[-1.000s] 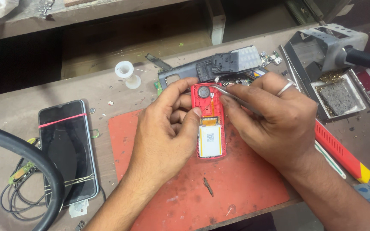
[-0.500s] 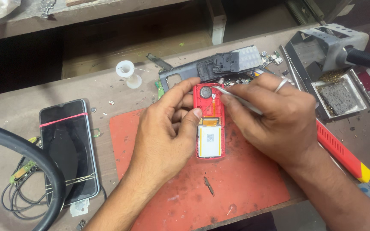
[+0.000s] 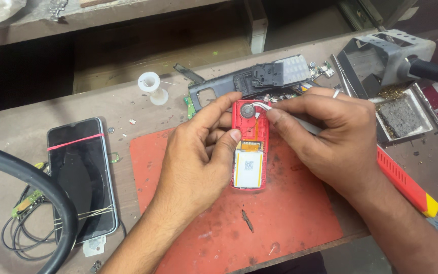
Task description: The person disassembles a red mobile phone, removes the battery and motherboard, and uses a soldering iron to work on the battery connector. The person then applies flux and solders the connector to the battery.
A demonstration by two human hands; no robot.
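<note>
Currently, risk notes:

1. Red phone body (image 3: 252, 152) lies back-up on the red mat (image 3: 290, 223), centre of frame, opened; round speaker part (image 3: 248, 110) at its top end, white battery pack (image 3: 248, 170) lower down.
2. Left hand (image 3: 198, 157) pins the phone: index finger along the upper left edge, thumb on the left side by the battery. Fingers are closed on the casing, not loose.
3. Right hand (image 3: 330, 137) has its fingers pinched narrow around a slim metal tool (image 3: 300, 123), looks like tweezers; tip sits just beside the round part. Cannot tell if the tip grips anything.
4. Slip risk: the tool comes in at a shallow angle. If it skates off the round part, it could gouge the orange flex strip (image 3: 253, 133) just below.
5. Battery risk: a downward slip of the metal tip towards the pack could dent or puncture it. Likely cause would be too much push with the phone only held from one side.
6. Shift risk: the phone is not braced on its right edge, so sideways force from the tool could rotate it on the mat.
7. Clutter: grey phone frame (image 3: 249, 81) touches the worktop (image 3: 143, 137) right above; small loose parts there could get knocked or mixed.
8. Soldering iron stand (image 3: 381, 61), upper right, near the right wrist; a wide pull-back may strike it.
</note>
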